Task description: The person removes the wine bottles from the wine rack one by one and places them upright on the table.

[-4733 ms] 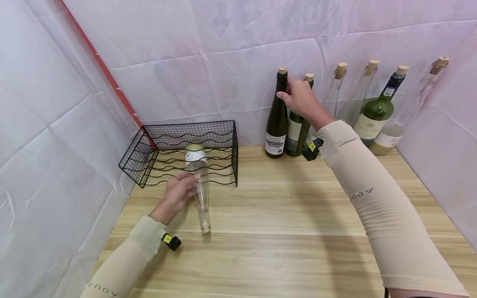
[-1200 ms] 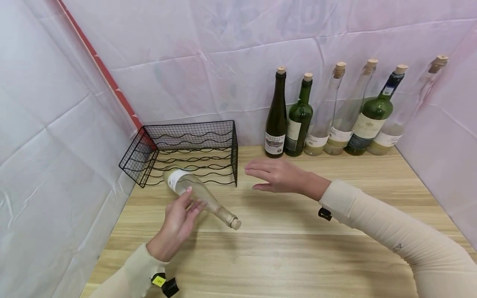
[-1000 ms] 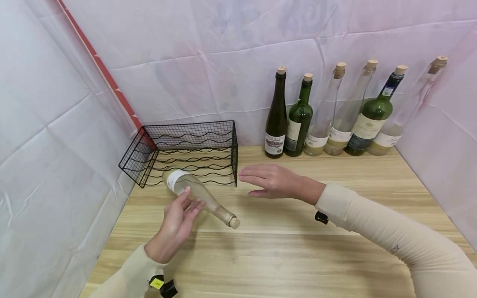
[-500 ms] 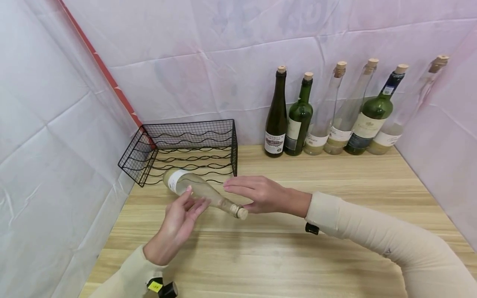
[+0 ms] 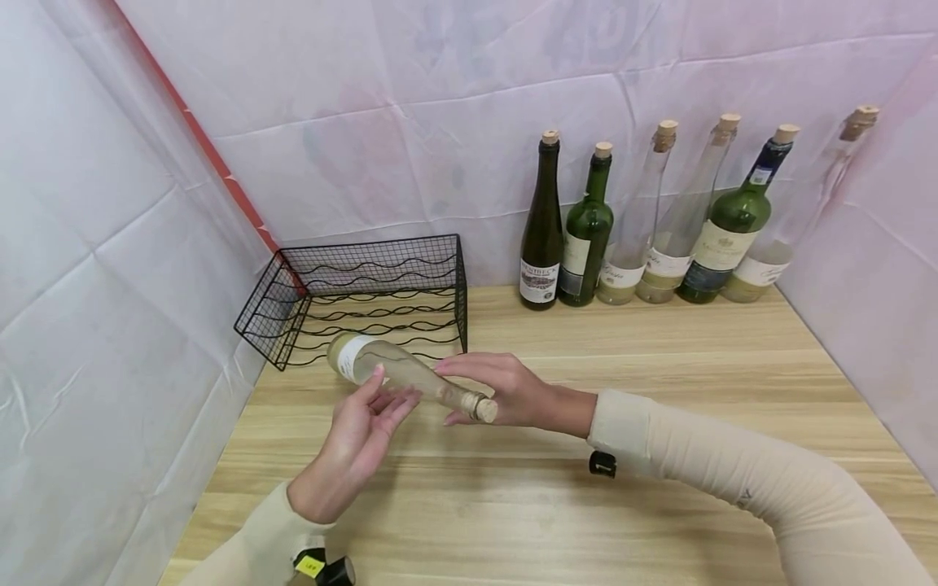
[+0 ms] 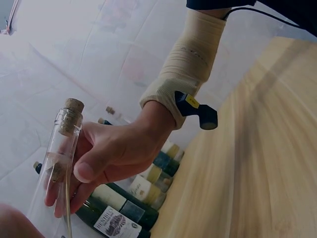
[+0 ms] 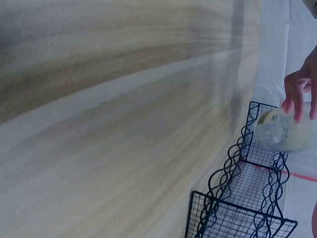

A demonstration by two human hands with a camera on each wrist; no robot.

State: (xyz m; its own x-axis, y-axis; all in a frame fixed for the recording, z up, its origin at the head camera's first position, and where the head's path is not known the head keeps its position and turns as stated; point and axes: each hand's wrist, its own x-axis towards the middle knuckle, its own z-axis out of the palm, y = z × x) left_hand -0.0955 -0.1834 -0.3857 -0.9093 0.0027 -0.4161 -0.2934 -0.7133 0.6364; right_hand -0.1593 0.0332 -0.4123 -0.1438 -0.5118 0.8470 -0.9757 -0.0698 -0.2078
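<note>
A clear, corked glass bottle (image 5: 392, 364) with a white label lies slanted above the tabletop, base to the left and cork to the lower right. My left hand (image 5: 357, 439) holds its body from below, thumb on the near side. Around the neck is my right hand (image 5: 513, 392), index finger above and thumb below. In the left wrist view, the right hand's fingers show behind the bottle neck (image 6: 62, 144). The bottle's base (image 7: 272, 130) overlaps the front of the black wire rack (image 5: 366, 262); the right wrist view also shows the left hand's fingers (image 7: 296, 94) on it.
Against the back wall stand several corked bottles: a dark one (image 5: 541, 236), a green one (image 5: 586, 232), clear ones (image 5: 623, 273) and another green one (image 5: 725, 240) farther right. White sheeting (image 5: 410, 146) encloses the wooden table (image 5: 557, 513) at back and sides.
The bottle has come out of the rack in the left hand and swung its cork to the right. My right hand has left the standing bottles and moved left and down to the bottle's neck.
</note>
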